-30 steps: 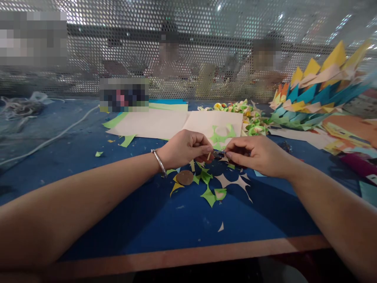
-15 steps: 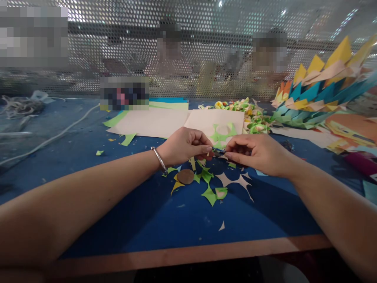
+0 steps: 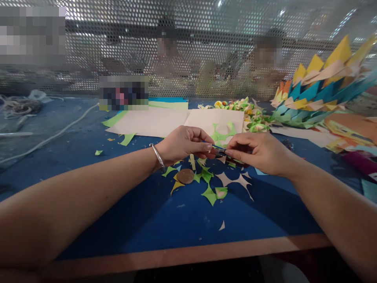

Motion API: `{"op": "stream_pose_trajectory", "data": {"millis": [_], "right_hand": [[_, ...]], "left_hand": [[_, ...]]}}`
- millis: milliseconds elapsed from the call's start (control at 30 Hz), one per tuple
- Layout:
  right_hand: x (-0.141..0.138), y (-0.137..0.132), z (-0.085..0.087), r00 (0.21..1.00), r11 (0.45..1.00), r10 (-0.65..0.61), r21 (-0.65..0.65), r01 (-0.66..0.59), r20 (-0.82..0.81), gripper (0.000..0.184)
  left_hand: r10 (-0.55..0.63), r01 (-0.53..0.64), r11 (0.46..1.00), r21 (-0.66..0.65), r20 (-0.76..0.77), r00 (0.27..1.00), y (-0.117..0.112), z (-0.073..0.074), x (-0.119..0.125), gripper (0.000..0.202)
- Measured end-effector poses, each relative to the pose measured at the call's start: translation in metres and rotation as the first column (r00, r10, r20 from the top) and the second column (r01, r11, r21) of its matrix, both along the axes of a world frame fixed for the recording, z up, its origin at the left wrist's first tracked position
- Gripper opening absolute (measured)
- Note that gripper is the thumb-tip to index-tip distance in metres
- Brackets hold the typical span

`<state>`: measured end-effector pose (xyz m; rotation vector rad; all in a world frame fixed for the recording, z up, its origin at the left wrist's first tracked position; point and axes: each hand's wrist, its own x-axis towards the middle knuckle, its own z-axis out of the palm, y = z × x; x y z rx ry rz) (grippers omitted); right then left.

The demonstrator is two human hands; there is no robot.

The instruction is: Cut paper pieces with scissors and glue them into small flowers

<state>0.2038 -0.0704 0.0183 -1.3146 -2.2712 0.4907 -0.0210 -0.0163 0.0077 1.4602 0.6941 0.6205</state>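
Observation:
My left hand [image 3: 187,145], wearing a silver bangle on its wrist, is closed in a pinch over the blue table. Facing it, my right hand [image 3: 259,153] pinches too, with thumb and forefinger together. Between the two sets of fingertips runs a small, thin dark-blue object [image 3: 218,148]; its ends are hidden by the fingers and I cannot make out its kind. Below the hands lie green paper scraps [image 3: 208,177], a pale paper cutout with curved edges [image 3: 234,181] and a brown disc [image 3: 185,176]. A green cutout sheet [image 3: 222,135] lies just behind the fingers.
White paper sheets [image 3: 150,122] lie behind my hands. A pile of curled green and yellow paper pieces [image 3: 250,114] sits at the back, beside a layered paper construction [image 3: 318,90] on the right. A white cord [image 3: 64,129] crosses the left side. Perforated metal screening [image 3: 200,51] stands behind.
My hands have shifted only slightly, and more of the thin dark-blue object shows between the fingertips. The papers on the table lie as before.

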Motion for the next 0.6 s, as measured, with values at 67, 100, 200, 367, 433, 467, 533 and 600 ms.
{"op": "stream_pose_trajectory", "data": {"millis": [67, 100, 200, 367, 433, 467, 533, 600], "right_hand": [[-0.0005, -0.0005, 0.0003, 1.0, 1.0, -0.001, 0.005, 0.001, 0.004, 0.024], [-0.0008, -0.0007, 0.0005, 1.0, 1.0, -0.001, 0.008, 0.001, 0.007, 0.024], [-0.0015, -0.0011, 0.0006, 1.0, 1.0, 0.004, 0.026, -0.004, 0.01, 0.022], [-0.002, -0.0018, 0.0008, 1.0, 0.999, 0.025, 0.032, -0.026, 0.007, 0.021], [-0.0023, -0.0023, 0.0012, 1.0, 0.999, 0.028, 0.027, -0.028, -0.002, 0.021], [-0.0025, -0.0025, 0.0014, 1.0, 0.999, 0.028, 0.027, -0.028, -0.008, 0.02], [-0.003, -0.0032, 0.0018, 0.999, 0.999, 0.035, 0.029, -0.034, -0.014, 0.02], [-0.0036, -0.0038, 0.0021, 0.999, 0.998, 0.045, 0.039, -0.044, -0.013, 0.019]], "left_hand": [[-0.018, 0.018, 1.0, 0.008, 0.015, 1.0, 0.0005, -0.0003, -0.0006, 0.013], [-0.028, 0.028, 1.0, 0.009, 0.024, 0.999, 0.0008, -0.0006, -0.0009, 0.014], [-0.041, 0.041, 0.999, 0.003, 0.037, 0.998, 0.0011, -0.001, -0.0014, 0.015], [-0.045, 0.044, 0.999, 0.026, 0.043, 0.998, -0.0006, 0.0008, -0.0014, 0.013], [-0.051, 0.049, 0.998, 0.03, 0.045, 0.998, -0.0017, 0.0021, -0.0015, 0.013], [-0.053, 0.051, 0.998, 0.03, 0.044, 0.998, -0.0023, 0.0029, -0.0016, 0.013], [-0.05, 0.049, 0.998, 0.031, 0.035, 0.998, -0.0037, 0.0042, -0.0017, 0.011], [-0.034, 0.033, 0.998, 0.046, 0.022, 0.999, -0.005, 0.005, -0.0017, 0.007]]}}
